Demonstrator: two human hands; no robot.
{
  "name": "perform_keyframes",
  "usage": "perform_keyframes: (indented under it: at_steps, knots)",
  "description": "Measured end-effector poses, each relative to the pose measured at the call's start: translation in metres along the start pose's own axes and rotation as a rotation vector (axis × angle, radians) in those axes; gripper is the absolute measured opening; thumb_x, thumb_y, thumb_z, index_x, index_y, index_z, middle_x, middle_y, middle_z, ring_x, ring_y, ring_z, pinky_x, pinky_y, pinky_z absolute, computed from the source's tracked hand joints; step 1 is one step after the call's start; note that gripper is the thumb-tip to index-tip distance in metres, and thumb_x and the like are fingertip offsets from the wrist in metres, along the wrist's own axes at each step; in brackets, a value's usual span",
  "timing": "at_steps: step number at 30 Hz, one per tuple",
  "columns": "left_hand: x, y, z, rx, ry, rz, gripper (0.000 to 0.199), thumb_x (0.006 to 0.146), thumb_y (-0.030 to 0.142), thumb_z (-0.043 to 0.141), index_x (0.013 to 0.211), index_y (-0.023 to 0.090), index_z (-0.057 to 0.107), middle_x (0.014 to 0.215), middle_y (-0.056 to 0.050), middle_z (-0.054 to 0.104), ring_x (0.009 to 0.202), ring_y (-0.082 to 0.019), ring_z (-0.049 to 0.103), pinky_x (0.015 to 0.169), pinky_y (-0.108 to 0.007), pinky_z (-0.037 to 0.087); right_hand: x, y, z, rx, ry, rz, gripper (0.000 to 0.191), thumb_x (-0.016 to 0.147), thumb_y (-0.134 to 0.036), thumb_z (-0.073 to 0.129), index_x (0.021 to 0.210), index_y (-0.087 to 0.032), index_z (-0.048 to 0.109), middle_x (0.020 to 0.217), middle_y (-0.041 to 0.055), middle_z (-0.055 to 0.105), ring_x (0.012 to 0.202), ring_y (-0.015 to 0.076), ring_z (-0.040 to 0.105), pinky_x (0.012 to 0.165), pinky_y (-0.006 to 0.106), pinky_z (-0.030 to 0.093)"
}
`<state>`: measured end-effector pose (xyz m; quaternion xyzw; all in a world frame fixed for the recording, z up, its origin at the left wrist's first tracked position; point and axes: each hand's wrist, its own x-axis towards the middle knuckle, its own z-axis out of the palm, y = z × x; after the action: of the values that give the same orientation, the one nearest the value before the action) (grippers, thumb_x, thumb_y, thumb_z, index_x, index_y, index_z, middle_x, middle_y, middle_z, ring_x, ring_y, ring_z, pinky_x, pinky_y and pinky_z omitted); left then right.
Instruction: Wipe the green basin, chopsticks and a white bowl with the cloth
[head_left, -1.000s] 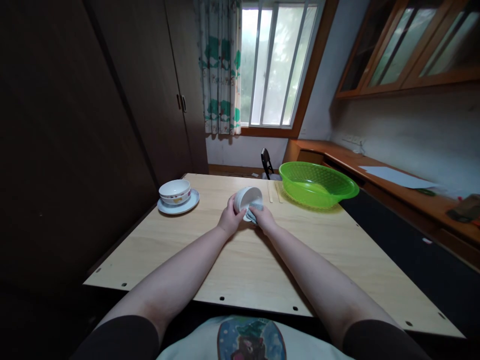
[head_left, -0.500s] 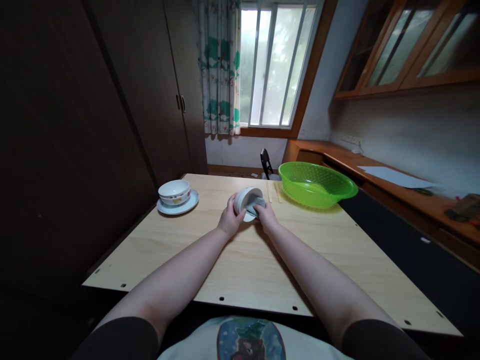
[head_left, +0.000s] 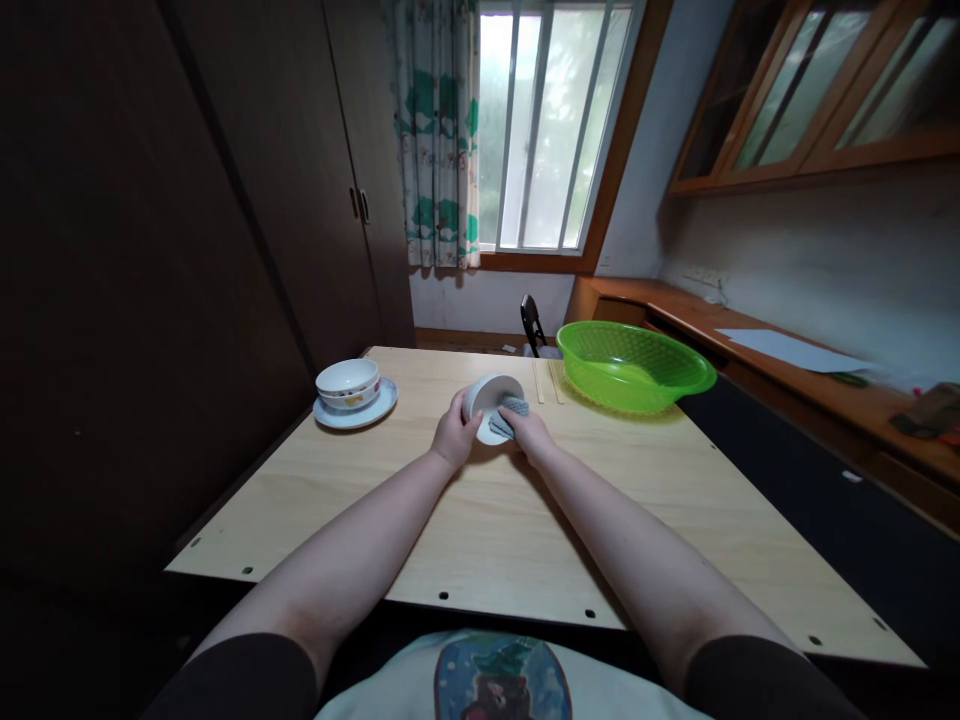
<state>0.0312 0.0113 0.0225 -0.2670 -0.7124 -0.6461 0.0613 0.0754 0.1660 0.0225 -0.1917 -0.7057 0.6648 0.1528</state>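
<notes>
A white bowl is held tilted above the middle of the table, its opening turned toward me and to the right. My left hand is closed around the bowl's left side, thumb at the rim. Bunched in the fingers of my right hand is a grey cloth, pressed against the inside of the bowl near its right edge. Part of the cloth hangs toward the lower rim. The fingertips of both hands are partly hidden by the bowl and cloth.
On the pale wooden table, stacked bowls stand on a plate at the left. Light chopsticks lie beside a green plastic basket at the back right. A dark chair stands behind the table.
My right hand and the cloth have shifted slightly inside the bowl. The bowl has turned a little more toward me, showing more of its inside.
</notes>
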Motion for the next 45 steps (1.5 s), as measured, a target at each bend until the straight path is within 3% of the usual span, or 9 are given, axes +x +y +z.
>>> perform_keyframes:
  at_steps: [3, 7, 14, 18, 22, 31, 37, 42, 45]
  knots:
    - [0.002, -0.002, -0.001, -0.008, -0.021, 0.005, 0.051, 0.077, 0.035, 0.058, 0.125, 0.019, 0.055, 0.117, -0.007, 0.065, 0.107, -0.025, 0.059, 0.095, -0.037, 0.044, 0.003, -0.004, -0.007, -0.069, 0.036, -0.131, 0.026, 0.071, -0.038, 0.066, 0.087, -0.018, 0.068, 0.086, 0.0056, 0.072, 0.08, 0.0201, 0.066, 0.073, 0.03, 0.052]
    - [0.0, -0.001, -0.001, 0.019, -0.033, -0.006, 0.051, 0.074, 0.034, 0.06, 0.123, 0.02, 0.057, 0.113, -0.007, 0.068, 0.104, -0.026, 0.06, 0.094, -0.037, 0.045, 0.007, -0.006, -0.015, -0.218, 0.047, -0.219, 0.026, 0.072, -0.041, 0.064, 0.084, -0.018, 0.068, 0.083, 0.0044, 0.072, 0.081, 0.0211, 0.066, 0.077, 0.033, 0.051]
    - [-0.004, -0.004, -0.001, 0.055, 0.01, 0.017, 0.047, 0.08, 0.035, 0.052, 0.125, 0.021, 0.054, 0.113, -0.007, 0.067, 0.105, -0.025, 0.06, 0.094, -0.037, 0.044, 0.008, 0.0, -0.007, -0.242, 0.036, -0.183, 0.026, 0.073, -0.038, 0.063, 0.09, -0.019, 0.069, 0.091, 0.0056, 0.073, 0.088, 0.0218, 0.067, 0.081, 0.034, 0.051]
    - [-0.002, -0.009, -0.002, 0.06, 0.079, 0.034, 0.047, 0.083, 0.036, 0.05, 0.127, 0.02, 0.052, 0.118, -0.009, 0.064, 0.107, -0.025, 0.059, 0.095, -0.037, 0.044, 0.005, 0.002, -0.003, -0.228, -0.049, -0.15, 0.031, 0.072, -0.038, 0.065, 0.095, -0.018, 0.069, 0.097, 0.0071, 0.072, 0.092, 0.0224, 0.067, 0.084, 0.034, 0.05]
    - [-0.001, -0.009, -0.002, 0.053, 0.074, 0.048, 0.048, 0.083, 0.034, 0.05, 0.128, 0.019, 0.051, 0.121, -0.009, 0.063, 0.11, -0.025, 0.058, 0.096, -0.037, 0.044, 0.003, 0.003, -0.003, -0.242, -0.074, -0.12, 0.034, 0.072, -0.04, 0.065, 0.097, -0.017, 0.069, 0.099, 0.0076, 0.072, 0.094, 0.0231, 0.067, 0.085, 0.035, 0.05]
    - [0.0, -0.003, -0.004, 0.101, -0.01, 0.053, 0.05, 0.077, 0.034, 0.057, 0.125, 0.019, 0.055, 0.111, -0.008, 0.068, 0.101, -0.025, 0.062, 0.091, -0.036, 0.047, 0.006, 0.004, -0.009, -0.278, 0.011, -0.132, 0.03, 0.069, -0.041, 0.067, 0.089, -0.019, 0.069, 0.091, 0.0063, 0.073, 0.086, 0.0228, 0.067, 0.077, 0.032, 0.051]
    - [0.0, -0.002, -0.004, 0.213, -0.081, 0.058, 0.056, 0.076, 0.033, 0.057, 0.129, 0.018, 0.051, 0.117, -0.008, 0.066, 0.106, -0.026, 0.061, 0.094, -0.037, 0.046, 0.006, -0.003, -0.012, -0.302, 0.101, -0.166, 0.032, 0.07, -0.043, 0.063, 0.087, -0.017, 0.068, 0.085, 0.0058, 0.073, 0.081, 0.0204, 0.067, 0.071, 0.027, 0.05]
    - [-0.002, -0.002, -0.003, 0.221, -0.076, 0.074, 0.056, 0.077, 0.033, 0.055, 0.131, 0.019, 0.049, 0.125, -0.007, 0.063, 0.111, -0.025, 0.059, 0.096, -0.036, 0.045, 0.005, -0.003, -0.009, -0.228, 0.045, -0.145, 0.025, 0.071, -0.037, 0.064, 0.087, -0.017, 0.067, 0.085, 0.0053, 0.072, 0.08, 0.0194, 0.067, 0.066, 0.025, 0.051]
    - [-0.002, -0.005, -0.004, 0.219, -0.073, 0.057, 0.056, 0.078, 0.034, 0.055, 0.132, 0.019, 0.049, 0.126, -0.007, 0.062, 0.112, -0.026, 0.058, 0.098, -0.037, 0.044, 0.003, -0.001, -0.006, -0.147, 0.0, -0.054, 0.027, 0.072, -0.036, 0.063, 0.09, -0.017, 0.066, 0.077, 0.0045, 0.071, 0.065, 0.0183, 0.065, 0.049, 0.024, 0.048]
